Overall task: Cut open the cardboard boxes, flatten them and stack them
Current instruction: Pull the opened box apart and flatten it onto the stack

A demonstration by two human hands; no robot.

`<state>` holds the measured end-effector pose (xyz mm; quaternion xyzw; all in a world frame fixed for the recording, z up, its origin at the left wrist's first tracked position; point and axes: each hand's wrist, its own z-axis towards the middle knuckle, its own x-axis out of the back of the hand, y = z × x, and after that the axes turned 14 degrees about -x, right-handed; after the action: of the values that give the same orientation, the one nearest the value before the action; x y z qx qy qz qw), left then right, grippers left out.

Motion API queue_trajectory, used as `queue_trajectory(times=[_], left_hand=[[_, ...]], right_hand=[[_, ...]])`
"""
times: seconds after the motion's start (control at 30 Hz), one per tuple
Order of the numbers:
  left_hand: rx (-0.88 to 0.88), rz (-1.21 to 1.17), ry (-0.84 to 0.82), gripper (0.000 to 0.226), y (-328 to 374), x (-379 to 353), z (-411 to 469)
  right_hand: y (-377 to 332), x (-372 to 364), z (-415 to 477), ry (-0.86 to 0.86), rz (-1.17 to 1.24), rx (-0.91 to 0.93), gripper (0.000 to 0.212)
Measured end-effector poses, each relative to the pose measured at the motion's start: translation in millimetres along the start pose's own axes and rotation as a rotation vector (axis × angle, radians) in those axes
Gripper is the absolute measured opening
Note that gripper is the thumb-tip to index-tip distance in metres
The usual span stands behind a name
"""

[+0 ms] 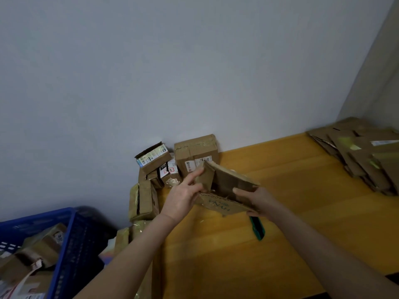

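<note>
Both hands hold an opened brown cardboard box (226, 184) above the yellow wooden table (280, 212). My left hand (183, 195) grips its left flap, fingers spread along the edge. Its right side is gripped by my right hand (252, 199), which also holds a green utility knife (257, 227) that sticks out below the palm. The box is partly spread, its flaps loose and its inside showing. A stack of flattened cardboard (362, 154) lies at the far right of the table.
Several taped boxes (194, 154) are piled against the grey wall at the table's back left, more (142, 199) along its left edge. A blue plastic crate (64, 244) with boxes in it stands lower left. The wall corner is at the right.
</note>
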<state>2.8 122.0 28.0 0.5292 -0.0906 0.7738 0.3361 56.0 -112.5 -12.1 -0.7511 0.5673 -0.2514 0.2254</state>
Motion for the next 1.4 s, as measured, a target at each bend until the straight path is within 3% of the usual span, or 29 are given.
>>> queue_trajectory(times=[0.13,0.2,0.27,0.33,0.4,0.5,0.57,0.67,0.73,0.83,0.97,1.03,1.17,1.27,1.4], left_hand=[[-0.075,0.013,-0.009,0.011,6.2,1.7,4.9],[-0.016,-0.029,-0.001,0.009,0.7,1.4,4.1],[0.190,-0.203,-0.046,0.015,-9.2,4.8,1.5],[0.459,-0.551,-0.099,0.033,-13.4,12.1,-0.3],[0.685,-0.881,-0.008,0.052,-15.7,14.0,-1.4],[0.949,-1.038,0.194,0.045,-23.7,10.3,3.9],[1.049,-1.084,0.203,0.056,-30.3,10.9,8.0],[1.075,-1.023,0.016,0.078,-34.5,5.7,9.4],[1.050,-0.832,-0.082,0.087,-32.2,0.3,10.7],[0.922,-0.564,-0.092,0.085,-30.5,-9.4,13.4],[0.890,-0.378,-0.095,0.074,-32.1,-13.9,12.5],[0.869,-0.505,-0.100,0.070,-33.6,-12.2,10.0],[0.870,-0.981,-0.081,0.057,-34.8,1.8,0.8],[0.956,-1.342,0.137,0.033,-38.9,5.4,-7.3],[1.106,-1.426,0.337,0.044,-38.7,1.2,-5.4]], right_hand=[[-3.2,-7.0,-0.4,0.174,-0.110,0.063,0.034],[-3.7,-5.2,-0.3,0.130,-0.059,0.049,0.026],[-3.7,-1.4,1.1,0.052,0.153,0.011,0.021],[-4.1,1.4,3.0,0.022,0.333,0.007,0.016],[-3.9,2.2,3.5,-0.003,0.425,0.034,0.013],[-1.6,3.4,0.9,-0.039,0.508,0.097,0.014],[-1.5,4.0,-1.1,-0.053,0.549,0.129,0.012],[-2.3,0.7,-3.0,-0.083,0.560,0.174,0.012],[-2.9,-3.8,-4.6,-0.105,0.523,0.212,0.014],[-1.7,-9.0,-5.5,-0.122,0.513,0.233,0.012],[2.0,-8.5,-6.1,-0.133,0.528,0.221,0.012],[2.7,-5.5,-4.7,-0.152,0.557,0.219,0.014],[1.1,1.7,-1.2,-0.163,0.687,0.188,0.017],[0.7,4.4,0.4,-0.231,0.806,0.163,0.017],[5.2,3.4,3.8,-0.361,0.919,0.122,0.020]])
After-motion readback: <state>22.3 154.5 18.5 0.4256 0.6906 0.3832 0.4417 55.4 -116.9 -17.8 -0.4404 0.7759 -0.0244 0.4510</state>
